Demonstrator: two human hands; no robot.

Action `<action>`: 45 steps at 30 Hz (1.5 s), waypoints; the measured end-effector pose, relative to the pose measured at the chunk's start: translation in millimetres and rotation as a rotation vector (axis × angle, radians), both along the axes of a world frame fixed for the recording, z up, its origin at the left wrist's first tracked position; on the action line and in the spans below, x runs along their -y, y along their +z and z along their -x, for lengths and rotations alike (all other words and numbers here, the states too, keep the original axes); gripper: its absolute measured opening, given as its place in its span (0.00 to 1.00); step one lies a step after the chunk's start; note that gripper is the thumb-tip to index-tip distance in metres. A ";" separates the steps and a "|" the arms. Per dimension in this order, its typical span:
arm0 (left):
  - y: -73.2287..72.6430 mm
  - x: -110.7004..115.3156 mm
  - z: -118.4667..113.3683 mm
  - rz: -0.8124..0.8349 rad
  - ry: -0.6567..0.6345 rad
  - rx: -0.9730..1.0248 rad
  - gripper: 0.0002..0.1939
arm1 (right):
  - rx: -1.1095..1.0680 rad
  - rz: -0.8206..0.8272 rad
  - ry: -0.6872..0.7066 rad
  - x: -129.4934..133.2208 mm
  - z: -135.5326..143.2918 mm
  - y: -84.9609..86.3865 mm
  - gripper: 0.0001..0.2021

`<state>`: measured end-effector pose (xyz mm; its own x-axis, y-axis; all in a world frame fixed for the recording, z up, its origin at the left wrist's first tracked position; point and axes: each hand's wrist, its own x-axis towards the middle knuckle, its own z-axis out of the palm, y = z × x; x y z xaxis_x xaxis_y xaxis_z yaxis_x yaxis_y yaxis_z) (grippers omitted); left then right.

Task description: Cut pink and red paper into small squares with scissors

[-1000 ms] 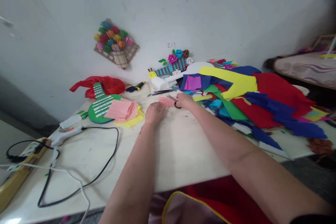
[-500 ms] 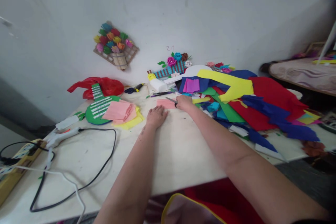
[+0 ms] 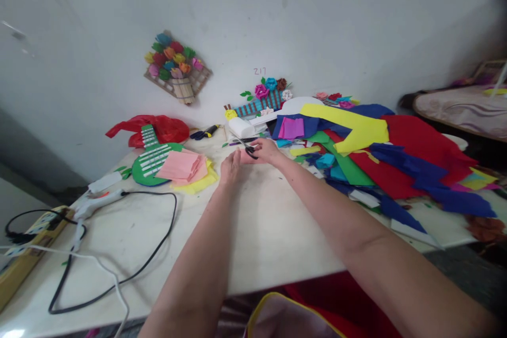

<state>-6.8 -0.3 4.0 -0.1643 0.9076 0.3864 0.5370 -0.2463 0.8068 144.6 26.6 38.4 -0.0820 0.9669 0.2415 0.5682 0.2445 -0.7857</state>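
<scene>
A folded pink paper piece (image 3: 253,159) lies on the white table in front of me. At its left end, my left hand (image 3: 229,169) has its fingers drawn together and pinches the edge. My right hand (image 3: 266,151) is closed around the dark handles of a pair of scissors (image 3: 250,152) above the paper, their blades pointing away to the upper left. Left of my hands, pink sheets (image 3: 180,167) and yellow sheets (image 3: 198,182) rest against a green guitar-shaped craft piece (image 3: 150,161) with white strips.
Coloured paper and felt scraps (image 3: 356,163) pile up on the right. At left lie a white glue gun (image 3: 99,203), its looping black cable (image 3: 170,227) and a power strip (image 3: 31,248). Pliers (image 3: 205,132), a red plastic bag (image 3: 170,129) and a white roll (image 3: 241,127) sit toward the wall.
My right hand has shifted slightly left and turned the scissors so their blades point farther away. My left hand has gone from lying flat to pinching the pink paper's left edge.
</scene>
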 end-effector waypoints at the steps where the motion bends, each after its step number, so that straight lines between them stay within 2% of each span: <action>1: 0.2 -0.9 1.0 0.025 -0.012 0.116 0.28 | -0.044 0.005 0.059 1.8 8.3 -4.0 0.18; 5: -0.4 -1.7 5.3 0.113 -0.062 0.557 0.29 | -0.141 -0.062 0.288 7.3 36.8 -19.1 0.17; 8: 0.5 -0.4 8.2 0.109 -0.018 0.697 0.25 | -0.136 -0.100 0.355 8.3 41.7 -20.7 0.14; 10: 1.7 0.9 9.3 0.105 -0.015 0.757 0.23 | -0.079 -0.120 0.287 5.7 33.3 -17.5 0.11; 13: 2.3 3.0 9.6 0.104 -0.058 0.814 0.20 | 0.143 -0.152 0.014 -2.9 8.3 -14.5 0.15; 15: 1.4 3.7 9.2 0.121 -0.096 0.825 0.20 | 0.360 -0.160 -0.063 -8.6 -8.2 -16.6 0.22; 18: -1.2 3.3 8.9 0.142 -0.125 0.814 0.21 | 0.563 -0.029 -0.020 -10.8 -19.4 -22.5 0.39; 20: -3.0 2.2 9.1 0.154 -0.130 0.795 0.22 | 0.651 0.023 0.015 -8.0 -17.1 -24.5 0.45; 22: -4.3 1.0 9.5 0.164 -0.131 0.774 0.22 | 0.721 -0.017 0.034 -4.3 -11.4 -24.7 0.40; 25: -4.8 -0.1 9.5 0.167 -0.125 0.743 0.22 | 0.800 -0.134 0.020 -2.0 -5.8 -24.8 0.22; 27: -4.5 -0.1 9.0 0.174 -0.117 0.727 0.22 | 0.834 -0.191 0.004 -2.9 -5.7 -26.2 0.17; 33: -4.8 0.3 8.1 0.184 -0.164 0.677 0.23 | 0.849 -0.206 -0.047 -5.1 -7.6 -28.4 0.18; 39: -5.8 -1.0 9.0 0.222 -0.155 0.658 0.21 | 0.621 -0.075 -0.212 -5.8 -14.9 -20.8 0.18; 45: -5.0 -0.7 8.7 0.222 -0.154 0.631 0.22 | 0.452 -0.174 -0.396 -6.9 -36.6 -14.8 0.22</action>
